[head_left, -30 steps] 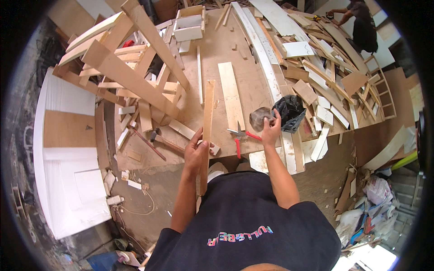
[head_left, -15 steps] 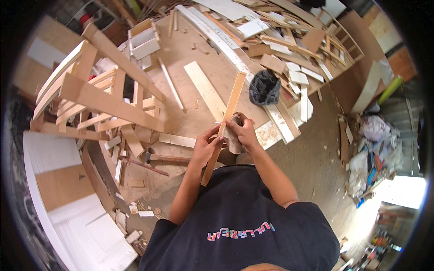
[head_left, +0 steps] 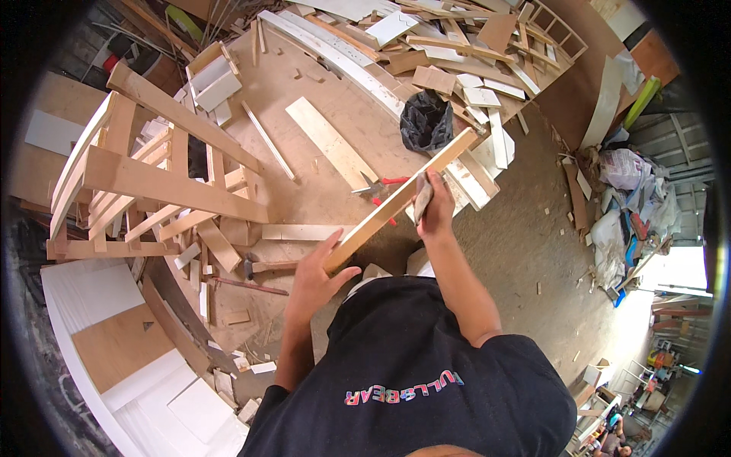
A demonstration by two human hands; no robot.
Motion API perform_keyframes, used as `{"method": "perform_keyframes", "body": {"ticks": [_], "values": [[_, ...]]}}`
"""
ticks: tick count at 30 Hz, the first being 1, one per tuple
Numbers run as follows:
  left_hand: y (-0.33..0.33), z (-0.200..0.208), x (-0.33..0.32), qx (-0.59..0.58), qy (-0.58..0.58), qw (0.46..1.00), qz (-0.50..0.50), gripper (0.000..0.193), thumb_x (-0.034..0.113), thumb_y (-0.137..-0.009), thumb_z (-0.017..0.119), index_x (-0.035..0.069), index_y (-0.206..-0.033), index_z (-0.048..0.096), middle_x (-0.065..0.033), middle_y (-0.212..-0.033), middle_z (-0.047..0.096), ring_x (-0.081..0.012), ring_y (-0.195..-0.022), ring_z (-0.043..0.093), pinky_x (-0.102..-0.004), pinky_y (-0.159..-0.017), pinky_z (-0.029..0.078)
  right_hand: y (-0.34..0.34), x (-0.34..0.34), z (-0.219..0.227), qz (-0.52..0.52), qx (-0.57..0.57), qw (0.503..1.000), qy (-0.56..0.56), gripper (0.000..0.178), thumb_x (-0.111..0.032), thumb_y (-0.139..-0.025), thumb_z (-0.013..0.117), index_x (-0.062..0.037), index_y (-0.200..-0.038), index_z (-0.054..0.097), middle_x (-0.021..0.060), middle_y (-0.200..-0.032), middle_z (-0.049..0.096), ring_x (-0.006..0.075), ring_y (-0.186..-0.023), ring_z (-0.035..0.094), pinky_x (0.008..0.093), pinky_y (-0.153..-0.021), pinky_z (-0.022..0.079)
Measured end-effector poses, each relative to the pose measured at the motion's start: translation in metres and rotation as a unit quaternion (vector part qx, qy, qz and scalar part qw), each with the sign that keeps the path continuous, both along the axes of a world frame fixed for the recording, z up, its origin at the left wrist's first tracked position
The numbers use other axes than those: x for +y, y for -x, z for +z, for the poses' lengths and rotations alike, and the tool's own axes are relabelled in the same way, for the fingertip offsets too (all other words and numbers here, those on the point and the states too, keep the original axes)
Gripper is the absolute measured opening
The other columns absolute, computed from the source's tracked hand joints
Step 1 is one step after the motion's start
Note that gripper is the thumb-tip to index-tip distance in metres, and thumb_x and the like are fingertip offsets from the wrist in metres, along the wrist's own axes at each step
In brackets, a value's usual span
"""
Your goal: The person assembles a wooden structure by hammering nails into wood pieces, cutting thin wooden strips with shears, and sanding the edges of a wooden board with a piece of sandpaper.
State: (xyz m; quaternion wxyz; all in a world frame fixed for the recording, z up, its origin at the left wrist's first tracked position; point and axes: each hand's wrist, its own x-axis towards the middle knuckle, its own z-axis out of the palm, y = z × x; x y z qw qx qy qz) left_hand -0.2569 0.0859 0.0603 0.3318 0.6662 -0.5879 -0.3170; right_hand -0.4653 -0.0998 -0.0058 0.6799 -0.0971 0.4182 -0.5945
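Observation:
A long narrow wooden strip (head_left: 396,204) slants across in front of me, its far end up to the right beside a black plastic bag (head_left: 426,122). My left hand (head_left: 314,278) holds its near end, thumb spread on one side and fingers on the other. In my right hand (head_left: 437,206) is a folded grey-brown sheet, like sandpaper (head_left: 422,196), pressed against the strip's side past its middle. Red-handled pincers (head_left: 375,186) lie on the worktable partly behind the strip. Below a flat board lies a hammer (head_left: 270,266), left of my left hand.
A slatted wooden frame (head_left: 164,175) stands at the left on the worktable (head_left: 266,183). Offcuts (head_left: 457,68) are heaped at the back right. White panels (head_left: 137,350) lean at lower left. Plastic sacks (head_left: 624,183) lie at the right. Another person (head_left: 613,440) shows far off at lower right.
The strip has swung from near upright to a slant toward the right. My left hand has slid to its near end; my right hand has moved right. The red-handled pincers have come into sight.

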Motion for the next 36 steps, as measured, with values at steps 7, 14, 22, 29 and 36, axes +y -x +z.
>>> {"method": "perform_keyframes", "body": {"ticks": [7,14,22,29,36], "values": [[0.042,0.041,0.003,0.046,0.134,0.983,0.116,0.048,-0.003,-0.078,0.087,0.003,-0.123,0.072,-0.0151,-0.118,0.071,-0.0275,-0.097,0.073,-0.0361,-0.084,0.06,0.036,-0.028,-0.008,0.103,-0.057,0.985,-0.13,0.018,-0.023,-0.098,0.077,-0.0109,-0.109,0.071,-0.0039,-0.091,0.07,0.0081,-0.064,0.062,0.0196,-0.056,0.055],[0.122,0.052,-0.021,-0.058,0.269,0.932,0.234,0.041,-0.004,-0.082,0.084,0.0,-0.121,0.072,-0.0151,-0.116,0.07,-0.0264,-0.102,0.071,-0.0362,-0.084,0.062,0.053,-0.058,-0.036,0.413,0.025,0.904,-0.109,0.029,-0.04,-0.102,0.069,-0.0154,-0.118,0.069,-0.0026,-0.099,0.07,0.0071,-0.072,0.061,0.0223,-0.06,0.051],[0.183,0.041,-0.055,-0.044,0.265,0.906,0.326,0.038,-0.004,-0.085,0.083,-0.003,-0.122,0.071,-0.014,-0.117,0.066,-0.0198,-0.102,0.07,-0.0306,-0.078,0.065,0.134,-0.073,-0.039,0.556,0.098,0.818,-0.105,0.029,-0.041,-0.106,0.059,-0.0127,-0.113,0.056,0.0002,-0.082,0.056,0.0077,-0.061,0.053,0.0244,-0.043,0.04],[0.202,0.045,-0.093,-0.097,0.301,0.893,0.319,0.047,0.002,-0.079,0.089,0.001,-0.123,0.073,-0.0149,-0.111,0.071,-0.0234,-0.093,0.074,-0.0326,-0.071,0.069,0.134,-0.06,0.018,0.544,0.094,0.815,0.176,0.02,-0.027,-0.109,0.062,-0.0105,-0.12,0.062,-0.002,-0.095,0.064,0.0055,-0.083,0.06,0.0225,-0.072,0.051],[0.19,0.044,-0.106,-0.102,0.322,0.901,0.273,0.039,-0.001,-0.076,0.089,0.0,-0.114,0.078,-0.0128,-0.099,0.074,-0.0185,-0.084,0.073,-0.0301,-0.07,0.062,0.108,-0.066,0.091,0.484,0.046,0.838,0.248,0.015,-0.008,-0.102,0.07,-0.0033,-0.115,0.066,0.0035,-0.097,0.071,0.0088,-0.084,0.067,0.0242,-0.071,0.056]]}}
